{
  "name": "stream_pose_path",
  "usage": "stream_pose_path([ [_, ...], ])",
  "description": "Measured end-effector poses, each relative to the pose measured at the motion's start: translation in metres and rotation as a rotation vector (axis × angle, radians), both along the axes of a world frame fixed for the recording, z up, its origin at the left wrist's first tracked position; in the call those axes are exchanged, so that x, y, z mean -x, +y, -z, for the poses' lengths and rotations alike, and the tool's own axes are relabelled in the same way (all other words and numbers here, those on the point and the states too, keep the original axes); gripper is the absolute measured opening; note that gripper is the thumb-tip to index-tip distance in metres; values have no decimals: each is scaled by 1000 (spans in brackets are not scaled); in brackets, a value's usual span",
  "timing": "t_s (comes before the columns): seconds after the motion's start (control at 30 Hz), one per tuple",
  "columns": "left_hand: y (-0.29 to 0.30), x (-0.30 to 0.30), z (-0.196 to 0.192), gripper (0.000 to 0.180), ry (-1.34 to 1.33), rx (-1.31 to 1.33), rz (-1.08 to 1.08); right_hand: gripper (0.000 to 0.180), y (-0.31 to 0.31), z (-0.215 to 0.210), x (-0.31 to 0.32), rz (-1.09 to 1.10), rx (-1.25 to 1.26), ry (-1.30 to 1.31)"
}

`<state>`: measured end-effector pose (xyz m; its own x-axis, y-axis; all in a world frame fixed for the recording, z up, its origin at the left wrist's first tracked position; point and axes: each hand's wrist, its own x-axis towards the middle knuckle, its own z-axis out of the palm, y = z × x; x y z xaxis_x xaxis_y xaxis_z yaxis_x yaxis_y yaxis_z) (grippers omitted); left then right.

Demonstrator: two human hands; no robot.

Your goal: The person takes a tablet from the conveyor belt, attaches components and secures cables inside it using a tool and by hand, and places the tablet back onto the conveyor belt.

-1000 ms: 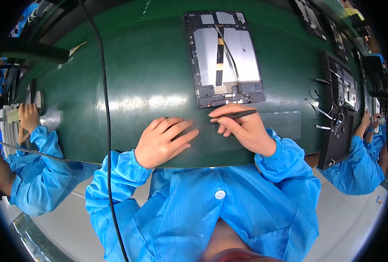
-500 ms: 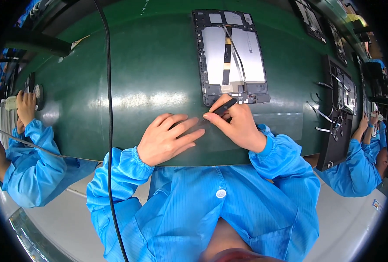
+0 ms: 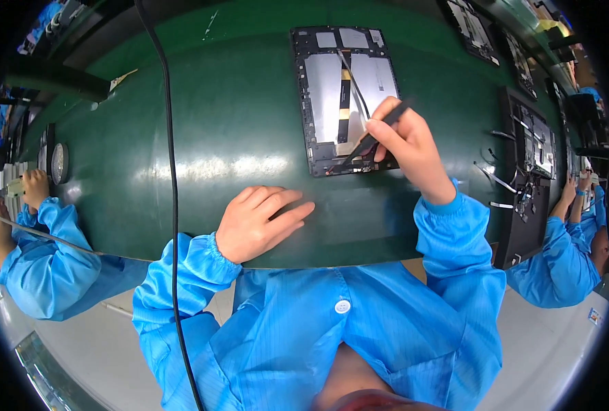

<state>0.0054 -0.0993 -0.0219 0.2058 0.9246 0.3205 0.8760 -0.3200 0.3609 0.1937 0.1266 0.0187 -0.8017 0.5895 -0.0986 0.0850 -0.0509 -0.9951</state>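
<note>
My right hand (image 3: pixel 414 147) is closed on slim black tweezers (image 3: pixel 386 125) above the lower part of an opened tablet (image 3: pixel 318 96). The tips slant down to the left, near the tablet's lower edge; I cannot tell whether they touch it. Black frame parts surround the tablet's silvery inner plate, with a dark flat ribbon cable (image 3: pixel 345 103) and a thinner cable (image 3: pixel 357 85) running down it. My hand hides the lower right corner. On the green tabletop (image 3: pixel 243 130), closer to me, my left hand (image 3: pixel 258 222) lies with fingers apart, holding nothing.
A long black cable (image 3: pixel 170 137) crosses the view left of my left hand. To the right stands a black tray (image 3: pixel 523 236) with device parts and loose flat cables. More opened devices (image 3: pixel 472 31) lie at the far right. Co-workers' hands (image 3: pixel 36 188) show at both sides.
My right hand has moved up and right with the tweezers, away from my left hand and over the tablet. The left hand has stayed nearly in place. The view has shifted slightly.
</note>
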Motion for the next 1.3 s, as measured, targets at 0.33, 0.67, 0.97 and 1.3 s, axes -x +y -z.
stream_pose_path([
  [0.33,43,-3,4,41,11,-236,-30,29,15,14,21,-160,27,-187],
  [0.67,43,-1,8,41,40,-251,-22,31,15,15,24,-177,8,-220],
  [0.97,43,-1,8,39,39,-257,-31,32,12,14,24,-157,32,-236],
  [1.3,43,-2,12,41,38,-267,-32,30,8,12,24,-140,-6,-231],
])
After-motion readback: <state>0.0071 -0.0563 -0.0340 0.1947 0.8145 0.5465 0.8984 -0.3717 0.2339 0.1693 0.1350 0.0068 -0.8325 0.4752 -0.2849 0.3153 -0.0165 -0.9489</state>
